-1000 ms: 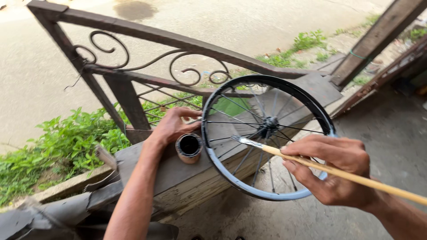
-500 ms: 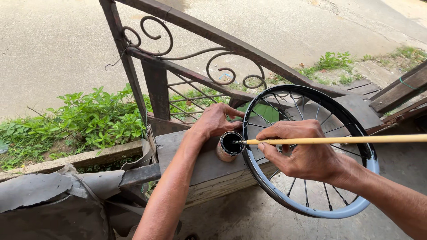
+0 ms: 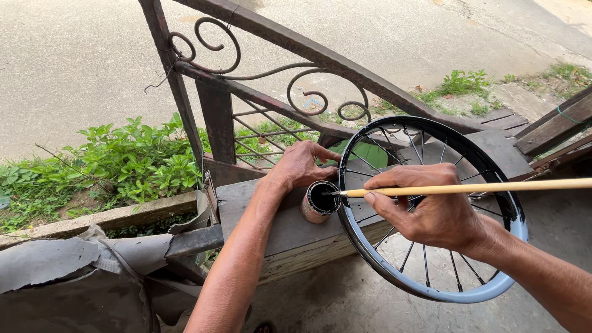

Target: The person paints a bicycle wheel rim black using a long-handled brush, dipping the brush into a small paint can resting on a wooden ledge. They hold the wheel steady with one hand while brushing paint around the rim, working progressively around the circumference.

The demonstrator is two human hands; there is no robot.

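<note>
A single head-worn camera looks steeply down and forward from close above, over both forearms. The wheel (image 3: 431, 209) and can (image 3: 319, 201) fill the near centre; the railing (image 3: 265, 92) crosses behind, with road at the top edge and floor below.

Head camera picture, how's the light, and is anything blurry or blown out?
Head view: soft, even daylight with faint shadows; the right hand, brush, small paint can and wheel rim are sharp; the pale concrete ground up top is bright, nearly washed out; straight rails bow slightly toward the edges.
</note>
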